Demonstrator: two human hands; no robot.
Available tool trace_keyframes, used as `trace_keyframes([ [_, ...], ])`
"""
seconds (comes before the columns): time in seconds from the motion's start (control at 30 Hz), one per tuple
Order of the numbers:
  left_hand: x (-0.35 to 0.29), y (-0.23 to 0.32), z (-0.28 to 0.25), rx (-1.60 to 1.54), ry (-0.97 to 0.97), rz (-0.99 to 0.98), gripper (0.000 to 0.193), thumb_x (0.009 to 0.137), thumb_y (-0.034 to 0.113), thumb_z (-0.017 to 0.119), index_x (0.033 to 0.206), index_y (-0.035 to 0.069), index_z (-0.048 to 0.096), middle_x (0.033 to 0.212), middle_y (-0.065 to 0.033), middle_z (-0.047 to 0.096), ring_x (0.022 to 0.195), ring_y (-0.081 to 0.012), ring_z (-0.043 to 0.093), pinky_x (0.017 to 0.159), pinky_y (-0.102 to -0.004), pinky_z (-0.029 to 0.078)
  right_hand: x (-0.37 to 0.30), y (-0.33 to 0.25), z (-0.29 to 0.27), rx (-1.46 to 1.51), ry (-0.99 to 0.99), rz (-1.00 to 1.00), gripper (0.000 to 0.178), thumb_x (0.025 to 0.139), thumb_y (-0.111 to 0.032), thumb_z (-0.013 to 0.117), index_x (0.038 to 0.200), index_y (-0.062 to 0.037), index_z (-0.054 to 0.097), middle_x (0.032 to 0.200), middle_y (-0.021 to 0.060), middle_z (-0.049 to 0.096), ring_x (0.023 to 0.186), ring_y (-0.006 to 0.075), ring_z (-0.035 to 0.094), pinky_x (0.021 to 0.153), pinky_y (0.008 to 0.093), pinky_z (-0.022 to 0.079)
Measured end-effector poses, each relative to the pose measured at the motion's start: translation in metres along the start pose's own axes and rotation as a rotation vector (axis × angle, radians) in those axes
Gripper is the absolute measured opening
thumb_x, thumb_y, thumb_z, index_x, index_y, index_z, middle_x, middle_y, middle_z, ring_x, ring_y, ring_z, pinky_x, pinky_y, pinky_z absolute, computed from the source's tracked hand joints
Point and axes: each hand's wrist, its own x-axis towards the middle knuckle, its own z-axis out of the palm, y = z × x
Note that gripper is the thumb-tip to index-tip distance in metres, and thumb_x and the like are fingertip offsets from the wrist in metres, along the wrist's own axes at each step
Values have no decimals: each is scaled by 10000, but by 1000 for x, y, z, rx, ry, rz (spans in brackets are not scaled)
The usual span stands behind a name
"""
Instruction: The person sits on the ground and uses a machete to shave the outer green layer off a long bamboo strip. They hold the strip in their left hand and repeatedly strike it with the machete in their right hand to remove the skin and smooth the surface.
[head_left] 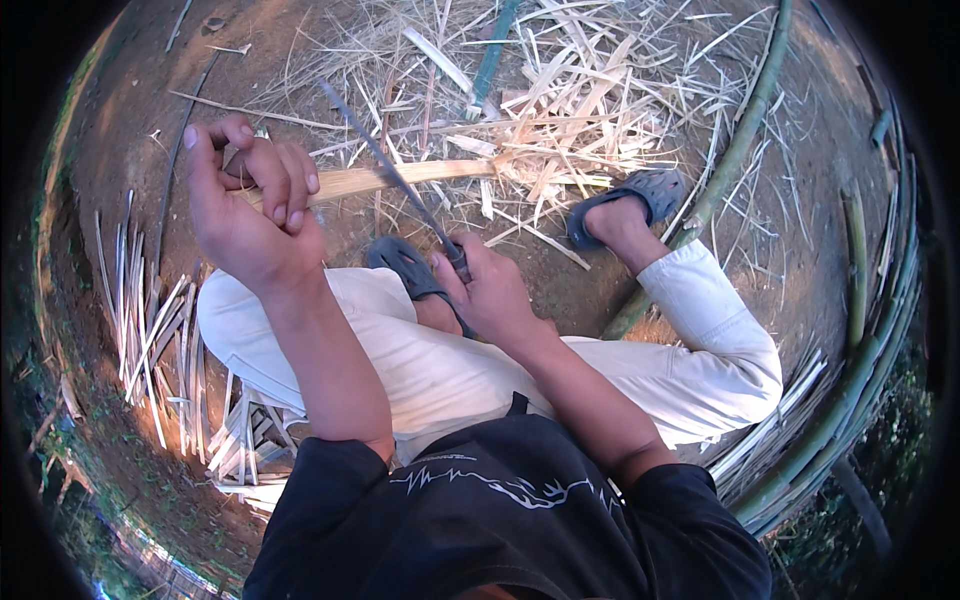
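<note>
Head view: left hand (pixel 258 205) curled round the near end of a pale bamboo strip (pixel 440 172), right hand (pixel 492 292) wrapped on the handle of a knife (pixel 372 145). Strip runs from the left fist out to the shavings pile (pixel 570 130) on the dirt ground (pixel 120 130); blade crosses over it, contact can't be told. Looks like thinning or smoothing the strip, my read.

To do it well: lay the edge nearly flat, take long light strokes, no digging in, or the fibres may split deep. Stroke away from the left fingers; the blade crosses quite near them. Grip the strip firmly so it doesn't twist; its far end seems only loosely backed by shavings, so it could bounce. Mind the feet too: left sandal (pixel 392 258) sits just beside the right hand.
</note>
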Motion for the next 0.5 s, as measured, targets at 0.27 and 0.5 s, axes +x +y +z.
trace_keyframes([
  [0.27, 6, 0, -13, 61, 196, 14, 405, 1049, 303, 309, 885, 27, 557, 399, 20, 259, 328, -91, 205, 429, -245, 273, -1, 91, 12, -189, -1, 261, 232, 895, -241, 587, 870, -12, 557, 674, 216, 628, 641, 397, 641, 601, 498, 505],
  [0.5, -8, 2, 3, 128, 280, 38, 410, 1050, 303, 292, 829, 42, 517, 406, 7, 252, 335, -97, 180, 409, -251, 254, -13, 29, 9, -134, 74, -111, 211, 885, -218, 599, 889, -14, 544, 722, 208, 642, 676, 391, 651, 587, 497, 505],
])
